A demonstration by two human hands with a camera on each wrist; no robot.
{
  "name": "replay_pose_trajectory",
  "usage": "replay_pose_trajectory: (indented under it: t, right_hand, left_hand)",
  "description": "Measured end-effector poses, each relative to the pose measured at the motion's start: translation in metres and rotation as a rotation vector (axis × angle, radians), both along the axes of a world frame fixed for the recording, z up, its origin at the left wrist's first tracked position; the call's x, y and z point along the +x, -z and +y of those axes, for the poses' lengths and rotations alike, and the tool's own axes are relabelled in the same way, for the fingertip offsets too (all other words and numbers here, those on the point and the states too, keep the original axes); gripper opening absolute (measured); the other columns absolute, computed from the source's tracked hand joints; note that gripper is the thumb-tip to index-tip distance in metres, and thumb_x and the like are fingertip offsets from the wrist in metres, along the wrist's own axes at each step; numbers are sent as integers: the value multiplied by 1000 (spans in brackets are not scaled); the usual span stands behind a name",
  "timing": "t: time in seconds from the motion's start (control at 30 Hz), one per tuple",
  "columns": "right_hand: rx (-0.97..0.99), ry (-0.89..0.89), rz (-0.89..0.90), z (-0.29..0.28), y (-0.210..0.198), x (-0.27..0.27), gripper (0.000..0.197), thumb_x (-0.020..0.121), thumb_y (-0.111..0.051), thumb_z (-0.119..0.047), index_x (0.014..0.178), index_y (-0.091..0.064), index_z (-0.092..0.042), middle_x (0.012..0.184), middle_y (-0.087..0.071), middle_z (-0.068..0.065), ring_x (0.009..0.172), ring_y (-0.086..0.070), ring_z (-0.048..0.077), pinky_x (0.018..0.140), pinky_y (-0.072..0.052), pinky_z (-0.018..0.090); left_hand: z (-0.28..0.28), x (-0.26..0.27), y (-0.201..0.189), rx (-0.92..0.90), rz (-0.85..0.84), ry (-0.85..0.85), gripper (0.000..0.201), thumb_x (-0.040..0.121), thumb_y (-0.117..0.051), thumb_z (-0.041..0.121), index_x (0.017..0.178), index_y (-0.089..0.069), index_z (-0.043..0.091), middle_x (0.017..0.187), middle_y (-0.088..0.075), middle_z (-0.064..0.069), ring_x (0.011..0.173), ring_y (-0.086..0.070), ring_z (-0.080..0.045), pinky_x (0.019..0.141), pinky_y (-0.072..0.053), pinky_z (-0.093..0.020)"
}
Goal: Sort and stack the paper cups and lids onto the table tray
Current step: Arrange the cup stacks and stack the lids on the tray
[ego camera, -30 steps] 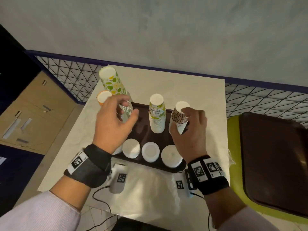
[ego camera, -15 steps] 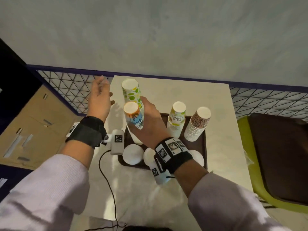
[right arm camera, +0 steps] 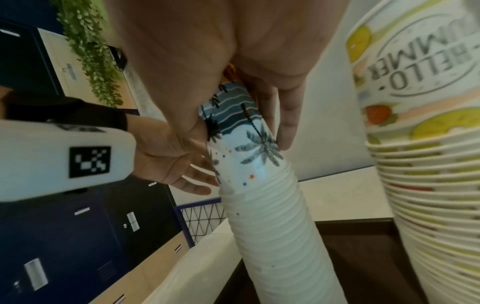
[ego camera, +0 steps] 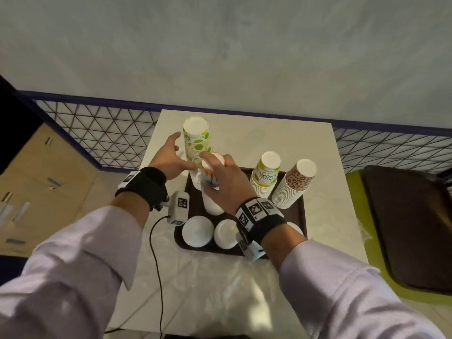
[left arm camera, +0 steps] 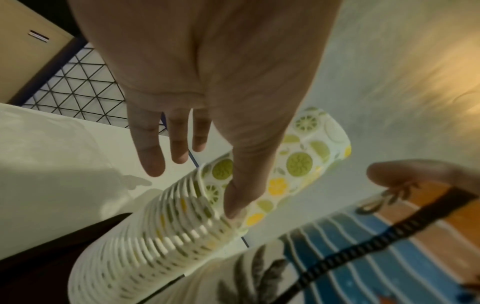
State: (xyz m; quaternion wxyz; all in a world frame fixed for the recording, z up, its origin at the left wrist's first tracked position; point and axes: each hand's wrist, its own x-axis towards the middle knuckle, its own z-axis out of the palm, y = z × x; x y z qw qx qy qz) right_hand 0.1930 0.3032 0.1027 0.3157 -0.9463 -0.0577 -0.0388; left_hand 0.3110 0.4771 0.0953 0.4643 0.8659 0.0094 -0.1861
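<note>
On the brown tray (ego camera: 296, 217), the palm-print cup stack (right arm camera: 255, 156) pinched by the right hand (ego camera: 226, 182) should be eased down upright, steadied beside the lemon-print stack (ego camera: 197, 145) by the spread left hand (ego camera: 168, 160).

A: Where's the left hand (ego camera: 171, 160)?

B: Stretched to the far left, palm turned right, fingers (left arm camera: 153, 152) straight and spread (only 3 show clearly from the wrist), thumb touching the citrus cup stack (ego camera: 197, 145).

A: And the right hand (ego camera: 225, 179)?

B: Reaching across to the left, fingers and thumb curled round the palm-tree cup stack (right arm camera: 249, 148). Both forearms wear pale sleeves and black wristbands.
</note>
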Motion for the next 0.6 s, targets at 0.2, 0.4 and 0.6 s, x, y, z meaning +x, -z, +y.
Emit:
replay_pose_trajectory:
  t: [0.2,0.4,0.6]
  right_hand:
    - [-30,63,5,-24,-5,1,68,92,-65,-22,152,-33,-32,133,-45,12,102,-62,33,82,-54,32]
    - [-143,97,-24,-31,-11,8,69,85,-72,-13,146,-41,-24,134,-40,15,101,-63,36,90,-58,37]
    - [-222,109,-47,-31,-12,16,69,83,-76,-14,143,-43,-19,128,-44,18,88,-67,36,80,-59,37]
  left_hand:
    - [-27,-5,5,-85,-92,28,99,57,-97,36,141,-46,22,131,-65,-1,122,-64,-23,105,-54,-52]
    - [-36,-5,12,-13,-185,-20,81,71,-94,25,139,-50,18,129,-66,-2,119,-62,-22,104,-53,-41]
    - [-26,-17,21,26,-183,-9,79,71,-93,22,139,-53,19,131,-68,-2,122,-63,-22,106,-52,-39]
